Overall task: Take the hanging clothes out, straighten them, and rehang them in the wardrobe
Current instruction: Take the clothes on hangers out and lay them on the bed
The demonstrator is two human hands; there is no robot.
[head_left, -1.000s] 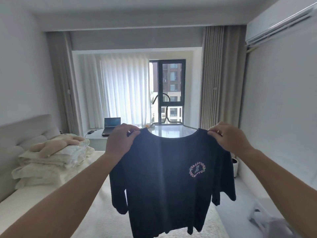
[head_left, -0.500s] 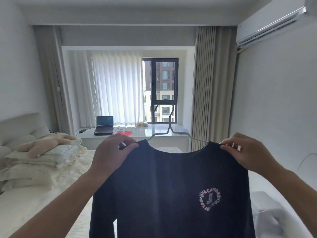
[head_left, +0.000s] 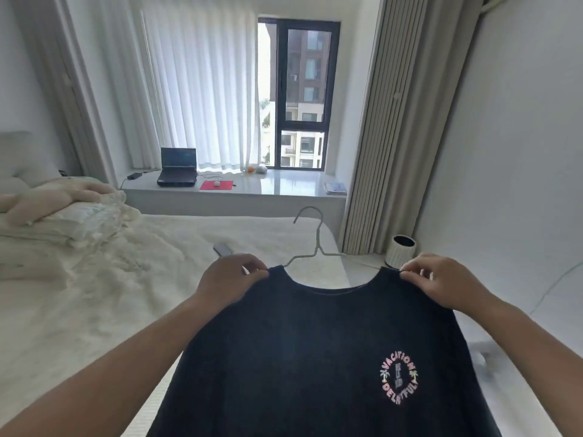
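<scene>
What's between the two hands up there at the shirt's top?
In the head view, between the left hand and right hand runs the shirt neckline, with the hanger hook rising above it.

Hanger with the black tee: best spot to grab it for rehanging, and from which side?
Probably the hanger neck, just under its hook, from above: it stands bare over the black tee collar. The left hand and right hand pinch the shoulders, so one must release.
</scene>
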